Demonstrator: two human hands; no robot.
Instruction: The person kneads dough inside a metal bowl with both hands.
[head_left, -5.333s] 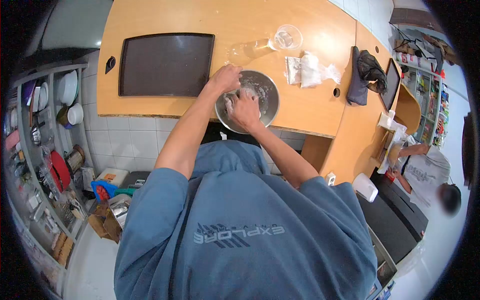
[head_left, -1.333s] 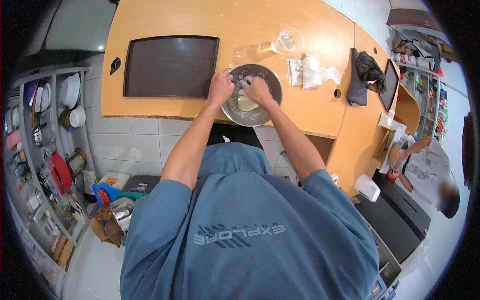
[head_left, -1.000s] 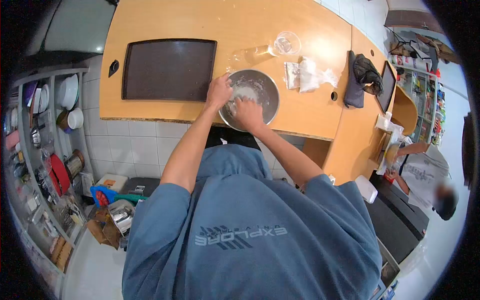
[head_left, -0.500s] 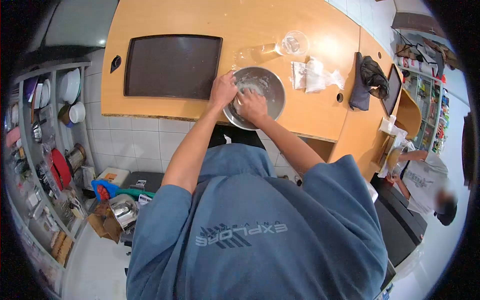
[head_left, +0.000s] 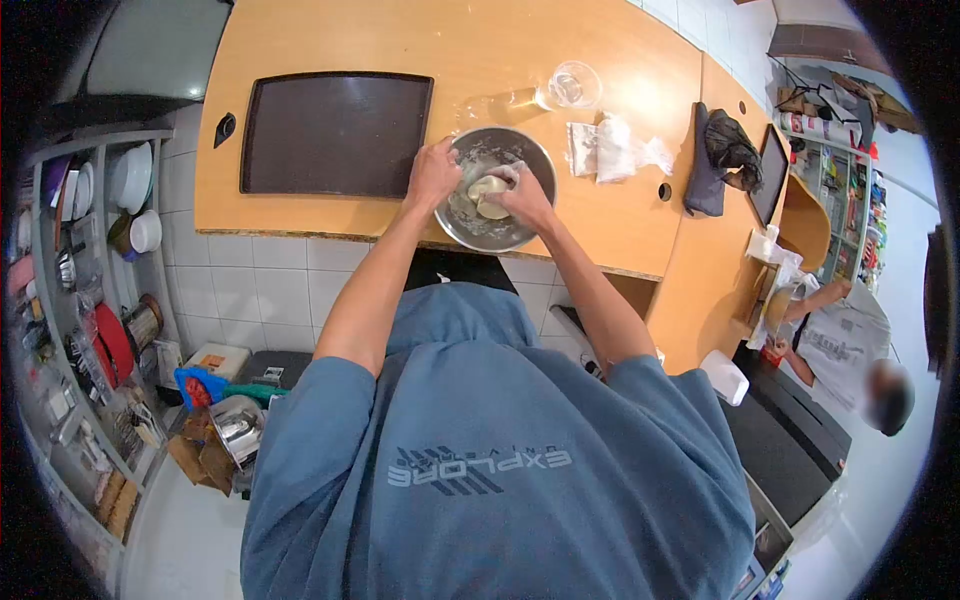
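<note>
A steel bowl [head_left: 538, 160] with floury smears inside stands at the front edge of the wooden table. In it lies a pale lump of dough [head_left: 484, 193]. My left hand [head_left: 436, 172] grips the bowl's left rim, its fingers bent over the edge. Inside the bowl, my right hand [head_left: 521, 195] is curled round the right side of the dough, with white residue on the fingers.
A dark tray [head_left: 337, 135] lies left of the bowl. Behind it are a clear bottle [head_left: 510, 105] and a clear cup [head_left: 574, 85]. White packets [head_left: 615, 149] and dark cloth [head_left: 707, 170] lie right. Another person [head_left: 845, 335] works at far right.
My right hand, earlier pressed down with fingers spread in the bowl, has shifted to the dough's right side, and the dough shows more. My left hand stays on the rim. The view has shifted slightly.
</note>
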